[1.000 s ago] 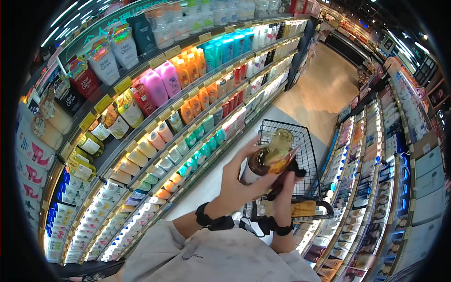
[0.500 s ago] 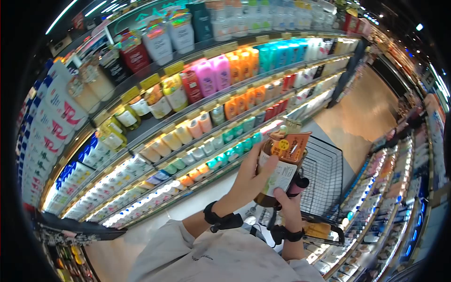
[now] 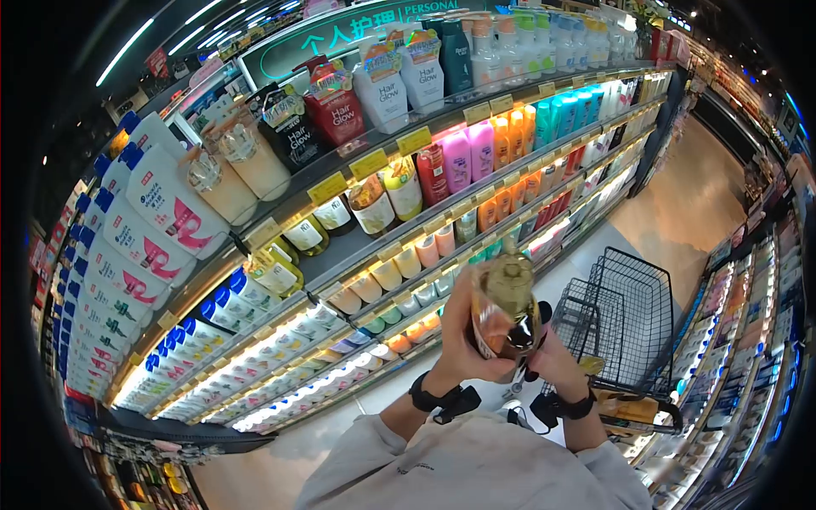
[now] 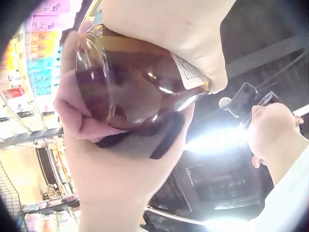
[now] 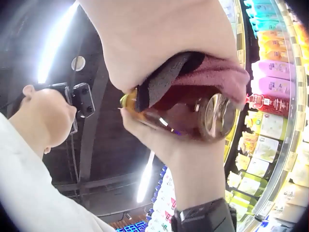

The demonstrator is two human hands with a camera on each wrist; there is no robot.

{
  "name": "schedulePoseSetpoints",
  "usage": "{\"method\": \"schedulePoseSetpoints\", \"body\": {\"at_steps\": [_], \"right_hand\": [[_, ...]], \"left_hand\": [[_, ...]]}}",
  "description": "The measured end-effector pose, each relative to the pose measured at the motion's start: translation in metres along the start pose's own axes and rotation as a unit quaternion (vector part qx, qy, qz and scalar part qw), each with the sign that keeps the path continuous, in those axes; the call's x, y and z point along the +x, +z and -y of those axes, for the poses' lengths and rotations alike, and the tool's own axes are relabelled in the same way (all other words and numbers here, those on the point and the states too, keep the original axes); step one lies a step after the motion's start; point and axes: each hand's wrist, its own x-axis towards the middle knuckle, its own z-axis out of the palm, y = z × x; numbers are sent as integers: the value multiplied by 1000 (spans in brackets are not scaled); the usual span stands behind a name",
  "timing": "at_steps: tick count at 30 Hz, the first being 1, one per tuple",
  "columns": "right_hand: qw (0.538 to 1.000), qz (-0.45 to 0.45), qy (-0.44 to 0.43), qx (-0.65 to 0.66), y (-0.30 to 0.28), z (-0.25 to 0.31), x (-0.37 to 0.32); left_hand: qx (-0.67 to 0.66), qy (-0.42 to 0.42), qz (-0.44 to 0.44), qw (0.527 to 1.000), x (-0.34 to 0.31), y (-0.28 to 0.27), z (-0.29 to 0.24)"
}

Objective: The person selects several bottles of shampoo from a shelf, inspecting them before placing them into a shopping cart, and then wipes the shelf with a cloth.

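An amber bottle (image 3: pixel 503 319) with a pale transparent top is held up in front of the body, top towards the head camera. My left hand (image 3: pixel 463 344) grips its left side, thumb across the front. On the other side my right hand (image 3: pixel 557 364) holds it too, with a pink and dark cloth-like thing between palm and bottle. From the left wrist camera, part of a white label shows on the bottle (image 4: pixel 140 87), between my left hand (image 4: pixel 169 24) and my right hand (image 4: pixel 125 169). The bottle's round base (image 5: pixel 218 116) faces right in the right wrist view, where the cloth-like thing (image 5: pixel 215 72) lies along it.
Shelves of bottles (image 3: pixel 408 178) run along the left and ahead. A black wire cart (image 3: pixel 633 314) stands to the right of the hands, a yellowish pack (image 3: pixel 627 408) near its handle. More stocked shelves (image 3: pixel 748 340) line the right side of the aisle.
The bottle has turned from showing its label to pointing its top at the head camera. Both hands remain on it. The head view has shifted, bringing the left shelf closer.
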Motion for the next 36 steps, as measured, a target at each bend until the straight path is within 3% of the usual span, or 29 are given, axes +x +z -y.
{"method": "schedulePoseSetpoints", "body": {"at_steps": [3, 6, 7, 10, 11, 13, 16, 18, 20, 22, 27, 29, 31, 34, 36], "right_hand": [[996, -27, -74, 51, 19, -24, 19], [992, -107, -65, 14, 27, -37, 37], [988, -134, -70, 17, 35, -33, 43], [969, -185, -154, -62, 57, -30, 66], [959, -212, -158, -100, 63, -31, 67], [924, -295, -210, -120, 74, -43, 71], [930, -308, -166, -111, 78, -35, 68], [932, -314, -144, -110, 77, -25, 62], [927, -321, -139, -135, 76, -9, 53], [910, -361, -163, -124, 60, -17, 47], [889, -418, -144, -123, 34, -22, 15], [879, -394, -164, -214, 41, -9, -3], [883, -404, -116, -207, 24, -12, -22], [854, -454, -108, -232, 8, 2, -39], [800, -524, -176, -235, 14, 13, -43]], "left_hand": [[-37, -8, -16, 999, 5, -13, -14], [-30, -200, -20, 979, 28, -21, -51], [30, -167, 19, 985, 25, -36, -35], [-66, -78, -19, 995, 8, -34, -26], [-122, -93, -71, 986, 4, -34, -25], [-56, -170, -156, 971, -10, -47, -27], [-29, -66, -212, 975, -14, -52, -17], [30, -16, -203, 979, 1, -49, -18], [-24, -104, -162, 981, 11, -39, -29], [47, -167, -111, 979, 7, -38, -16], [58, -51, -74, 994, 19, 9, -9], [43, -56, -68, 995, 22, 20, 2], [31, -69, -63, 995, 28, 37, 2], [13, -99, -13, 995, 30, 66, 2], [140, -42, 28, 989, 32, 82, 7]]}}
